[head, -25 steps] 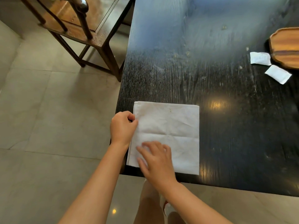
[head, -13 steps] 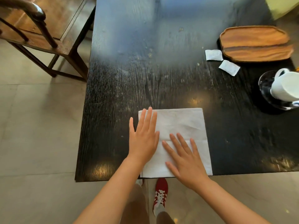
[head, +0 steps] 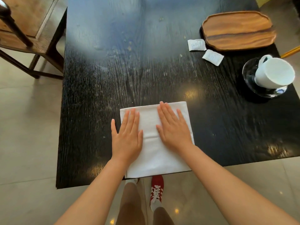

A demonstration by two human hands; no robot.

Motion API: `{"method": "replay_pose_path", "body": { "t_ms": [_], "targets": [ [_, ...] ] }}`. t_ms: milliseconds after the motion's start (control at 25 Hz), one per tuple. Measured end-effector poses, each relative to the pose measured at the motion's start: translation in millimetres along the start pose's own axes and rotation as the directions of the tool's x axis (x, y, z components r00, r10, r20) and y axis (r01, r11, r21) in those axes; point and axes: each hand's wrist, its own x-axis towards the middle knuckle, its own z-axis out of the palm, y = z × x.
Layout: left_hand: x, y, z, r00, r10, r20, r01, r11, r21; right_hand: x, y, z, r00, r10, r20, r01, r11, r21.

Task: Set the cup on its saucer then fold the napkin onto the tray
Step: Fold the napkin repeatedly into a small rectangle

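A white napkin (head: 151, 156) lies flat on the black table at its near edge, with a crease across its middle. My left hand (head: 127, 137) rests flat on the napkin's left side, thumb off the cloth on the table. My right hand (head: 173, 127) lies flat on the napkin's right side. Both hands have fingers spread and hold nothing. A white cup (head: 274, 73) stands on a dark glass saucer (head: 249, 73) at the right edge of the table. A wooden tray (head: 238, 30) sits bare at the far right.
Two small white sachets (head: 196, 44) (head: 212, 57) lie beside the tray's near-left rim. The black table (head: 129, 70) ends just below the napkin. A wooden chair (head: 24, 30) stands at the far left on the tiled floor.
Both hands have slid up the napkin and apart, lying flat on its two sides. The view has shifted left and down, bringing the whole cup and tray into sight.
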Motion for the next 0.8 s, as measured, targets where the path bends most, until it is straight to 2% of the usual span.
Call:
{"method": "replay_pose_path", "body": {
  "t_ms": [160,280,320,400,480,520,640,720,800],
  "targets": [
    [-1,0,-1,1.0,-0.008,0.029,0.008,1.0,0.002,-14,47,-13,0.98,0.2,-0.018,-0.2,0.969,-0.144],
    [-1,0,1,1.0,-0.011,0.013,0.011,1.0,0.003,-23,48,-21,0.928,0.365,-0.081,-0.372,0.921,-0.114],
    [-1,0,2,1.0,-0.012,0.003,0.012,1.0,0.005,-28,40,-22,0.925,0.36,-0.126,-0.372,0.924,-0.094],
    [0,-1,5,1.0,-0.008,-0.005,0.008,1.0,0.005,-49,16,-14,0.977,0.158,-0.146,-0.173,0.98,-0.095],
    [-1,-1,6,1.0,0.001,0.002,-0.001,1.0,0.008,-81,2,0,0.995,-0.087,-0.055,0.079,0.988,-0.135],
    [-1,-1,5,1.0,0.002,0.007,-0.002,1.0,0.012,-93,6,3,0.992,-0.125,-0.012,0.121,0.98,-0.159],
    [0,-1,1,1.0,-0.021,0.016,0.02,1.0,0.016,-109,35,-1,0.998,-0.061,0.023,0.064,0.977,-0.201],
    [-8,7,-4,0.999,-0.023,-0.034,0.025,0.999,0.04,-111,40,-4,0.999,-0.04,0.034,0.046,0.979,-0.201],
    [-31,28,-1,0.991,0.12,-0.059,-0.117,0.992,0.052,-111,36,-2,0.999,-0.037,0.031,0.042,0.98,-0.192]
  ]
}}
